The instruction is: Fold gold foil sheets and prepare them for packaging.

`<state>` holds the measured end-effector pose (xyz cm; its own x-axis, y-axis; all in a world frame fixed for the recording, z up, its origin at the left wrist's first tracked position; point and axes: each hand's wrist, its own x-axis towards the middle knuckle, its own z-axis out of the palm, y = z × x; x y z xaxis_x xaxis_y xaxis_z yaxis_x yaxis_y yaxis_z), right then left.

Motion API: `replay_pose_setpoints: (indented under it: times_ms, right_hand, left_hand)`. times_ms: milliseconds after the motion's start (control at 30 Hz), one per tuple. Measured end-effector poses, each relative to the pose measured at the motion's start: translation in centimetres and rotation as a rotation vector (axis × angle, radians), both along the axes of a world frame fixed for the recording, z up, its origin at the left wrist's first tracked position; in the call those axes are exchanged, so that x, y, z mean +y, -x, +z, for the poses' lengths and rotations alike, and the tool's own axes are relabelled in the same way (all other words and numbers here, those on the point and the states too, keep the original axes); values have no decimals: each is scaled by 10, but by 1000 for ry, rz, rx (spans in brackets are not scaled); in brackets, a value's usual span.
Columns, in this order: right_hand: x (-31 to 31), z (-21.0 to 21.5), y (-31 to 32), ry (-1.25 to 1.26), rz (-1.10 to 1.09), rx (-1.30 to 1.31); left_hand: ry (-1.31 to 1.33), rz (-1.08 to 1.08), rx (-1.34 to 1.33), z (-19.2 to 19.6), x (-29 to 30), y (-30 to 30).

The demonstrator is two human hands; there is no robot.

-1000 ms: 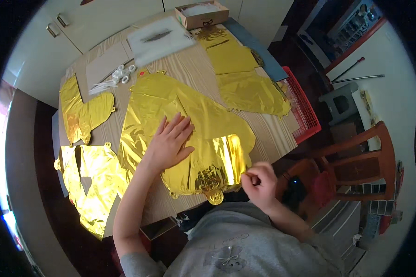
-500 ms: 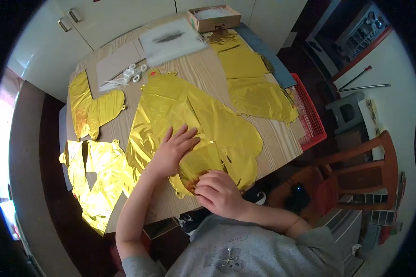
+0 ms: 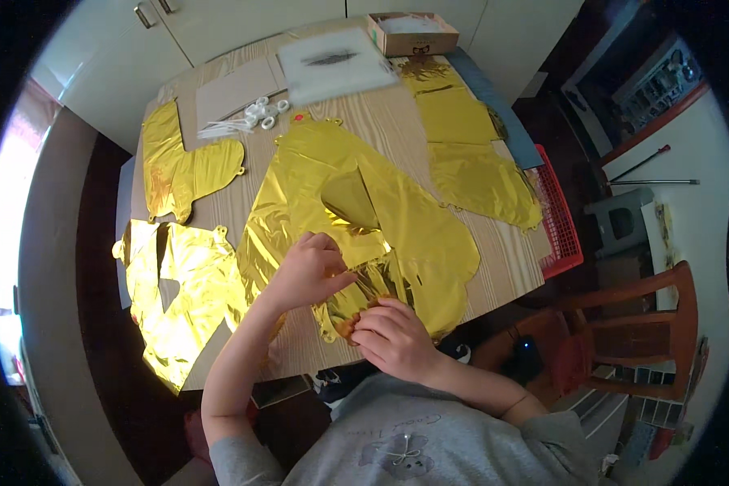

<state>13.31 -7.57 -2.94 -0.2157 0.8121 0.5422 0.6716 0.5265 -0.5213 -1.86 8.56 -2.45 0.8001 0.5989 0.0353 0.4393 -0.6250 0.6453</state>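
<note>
Right hand [image 3: 394, 337] pinches the gold foil balloon [image 3: 429, 239]; whether the left hand [image 3: 306, 272] grips, I can't tell. Hard tugging could tear it.

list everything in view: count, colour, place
foil balloons: at least four, gold, table
wooden table: one, tan, centre
sticks: several, white, table's upper left
rings: several, white, beside sticks
plastic packaging: unclear count, translucent, table's far side
cardboard box: one, brown, far edge
basket: one, red, right of table
cabinet doors: several, cream, top
wooden chair: one, brown, right
stool: one, grey, right
shirt: one, grey, bottom
left hand: one, bare, centre
right hand: one, bare, lower centre
</note>
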Motion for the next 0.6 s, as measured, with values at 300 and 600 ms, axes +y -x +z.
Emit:
replay_pose_setpoints:
  times_ms: [300,600]
  right_hand:
    - [-2,4,-4,67,45,38]
    - [22,3,-73,172,-103,-132]
  left_hand:
    - [35,-28,48,-6,3,3]
    - [38,-65,-23,-10,4,6]
